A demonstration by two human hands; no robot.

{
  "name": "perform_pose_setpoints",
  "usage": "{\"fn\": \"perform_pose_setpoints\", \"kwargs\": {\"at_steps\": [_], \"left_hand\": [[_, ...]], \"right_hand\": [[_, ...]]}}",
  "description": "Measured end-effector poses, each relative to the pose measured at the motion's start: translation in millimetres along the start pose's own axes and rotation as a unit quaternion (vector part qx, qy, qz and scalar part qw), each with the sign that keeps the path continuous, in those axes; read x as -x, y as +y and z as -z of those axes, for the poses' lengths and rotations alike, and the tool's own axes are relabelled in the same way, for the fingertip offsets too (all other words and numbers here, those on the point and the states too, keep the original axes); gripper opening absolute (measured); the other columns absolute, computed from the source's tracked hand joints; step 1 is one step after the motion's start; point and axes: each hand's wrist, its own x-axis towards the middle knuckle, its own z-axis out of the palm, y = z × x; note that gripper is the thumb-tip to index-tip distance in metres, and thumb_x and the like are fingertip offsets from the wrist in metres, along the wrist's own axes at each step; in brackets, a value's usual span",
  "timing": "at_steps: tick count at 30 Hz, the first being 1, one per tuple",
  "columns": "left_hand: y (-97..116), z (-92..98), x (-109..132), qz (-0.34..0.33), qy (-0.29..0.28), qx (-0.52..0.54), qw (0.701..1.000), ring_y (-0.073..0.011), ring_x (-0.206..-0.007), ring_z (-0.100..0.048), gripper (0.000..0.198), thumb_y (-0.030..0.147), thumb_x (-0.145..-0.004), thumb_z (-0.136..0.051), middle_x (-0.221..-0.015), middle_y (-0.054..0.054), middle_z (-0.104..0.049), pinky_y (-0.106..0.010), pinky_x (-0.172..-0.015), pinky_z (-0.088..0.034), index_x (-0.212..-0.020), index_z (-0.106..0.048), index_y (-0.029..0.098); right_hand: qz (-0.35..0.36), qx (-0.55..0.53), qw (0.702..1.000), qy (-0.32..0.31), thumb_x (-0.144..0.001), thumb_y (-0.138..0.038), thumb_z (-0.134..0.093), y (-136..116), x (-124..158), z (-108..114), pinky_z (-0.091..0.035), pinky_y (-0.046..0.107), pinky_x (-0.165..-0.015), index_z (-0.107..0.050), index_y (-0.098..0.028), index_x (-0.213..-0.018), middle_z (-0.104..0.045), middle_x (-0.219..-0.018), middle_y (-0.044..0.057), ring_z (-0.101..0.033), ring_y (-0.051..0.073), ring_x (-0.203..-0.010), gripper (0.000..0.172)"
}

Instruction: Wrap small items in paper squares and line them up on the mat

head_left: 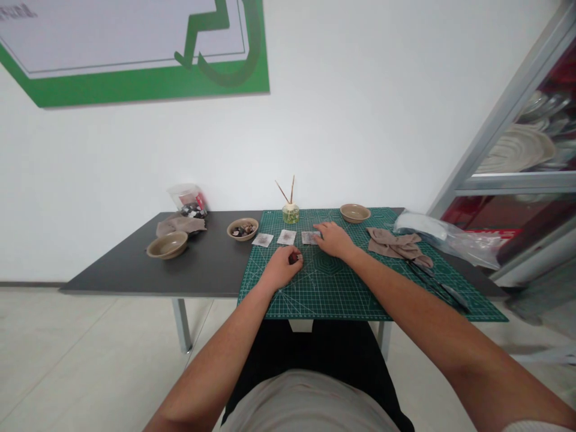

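Observation:
My left hand (282, 267) is closed around a small dark reddish thing (294, 258), too small to name, just above the green cutting mat (288, 306). My right hand (335, 239) rests with its fingers stretched out over the right edge of a small white square (308, 238) with a grey print. Two more white squares, a middle one (287, 237) and a left one (263, 240), lie in a row beside it, each with a dark pattern. A tan bowl (243, 237) of small dark and pale pieces stands left of the row.
A glass reed diffuser (290, 213) stands behind the squares. A tan bowl (355, 213), a brown cloth (393, 243), dark long-handled tools (438, 287) and a plastic bag (445, 235) are on the right. Another bowl (167, 246), a cloth (180, 225) and a clear container (189, 200) are on the left.

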Motion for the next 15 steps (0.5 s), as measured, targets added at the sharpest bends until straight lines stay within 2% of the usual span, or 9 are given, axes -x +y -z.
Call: {"fn": "perform_pose_setpoints", "kwargs": {"at_steps": [3, 5, 8, 11, 13, 15], "left_hand": [[-2, -0.5, 0, 0.022, 0.000, 0.016, 1.000, -0.0168, -0.075, -0.054, 0.015, 0.022, -0.078, -0.057, -0.077, -0.002, -0.062, -0.029, -0.069, -0.039, -0.091, -0.063, 0.019], [-4, -0.8, 0, 0.027, 0.002, 0.025, 0.999, -0.0160, -0.073, -0.054, 0.017, 0.021, -0.077, -0.056, -0.077, -0.001, -0.061, -0.028, -0.068, -0.039, -0.093, -0.063, 0.019], [-6, -1.8, -1, 0.032, 0.002, 0.036, 0.999, -0.0149, -0.072, -0.054, 0.021, 0.018, -0.075, -0.057, -0.077, 0.000, -0.060, -0.027, -0.068, -0.040, -0.095, -0.063, 0.019], [-9, -2.7, -2, 0.035, 0.006, 0.055, 0.998, -0.0140, -0.070, -0.053, 0.021, 0.016, -0.074, -0.056, -0.074, 0.001, -0.057, -0.026, -0.066, -0.040, -0.094, -0.063, 0.019], [-10, -2.9, -3, 0.030, 0.013, 0.074, 0.997, -0.0137, -0.069, -0.052, 0.019, 0.018, -0.076, -0.055, -0.072, 0.001, -0.055, -0.026, -0.065, -0.040, -0.094, -0.064, 0.019], [-11, -2.5, -4, 0.025, 0.029, 0.090, 0.995, -0.0134, -0.069, -0.051, 0.018, 0.019, -0.078, -0.055, -0.073, 0.001, -0.054, -0.026, -0.067, -0.040, -0.093, -0.065, 0.019]], "right_hand": [[0.003, -0.028, 0.998, -0.060, -0.092, -0.045, -0.044, -5, -8, -11, -0.031, 0.042, -0.103, -0.052, -0.015, -0.131, -0.049, -0.140, 0.016, -0.045, 0.030, -0.126, 0.050], [-0.007, -0.035, 0.997, -0.068, -0.090, -0.047, -0.048, -6, -10, -14, -0.031, 0.045, -0.102, -0.057, -0.016, -0.125, -0.052, -0.137, 0.017, -0.046, 0.032, -0.125, 0.048], [-0.037, -0.066, 0.996, -0.046, -0.080, -0.046, -0.064, -4, -12, -11, -0.036, 0.045, -0.098, -0.059, -0.015, -0.121, -0.059, -0.127, 0.017, -0.051, 0.033, -0.117, 0.052], [-0.100, -0.155, 0.983, -0.001, -0.069, -0.033, -0.075, 1, -11, -3, -0.042, 0.038, -0.090, -0.057, -0.013, -0.120, -0.063, -0.117, 0.016, -0.058, 0.027, -0.105, 0.057], [-0.121, -0.240, 0.963, 0.022, -0.068, -0.026, -0.072, 2, -7, 2, -0.046, 0.034, -0.082, -0.061, -0.014, -0.111, -0.067, -0.105, 0.011, -0.061, 0.023, -0.094, 0.046], [-0.119, -0.347, 0.930, 0.024, -0.071, -0.028, -0.067, -1, 0, 8, -0.048, 0.032, -0.073, -0.066, -0.015, -0.096, -0.069, -0.088, 0.006, -0.062, 0.020, -0.080, 0.029]]}}
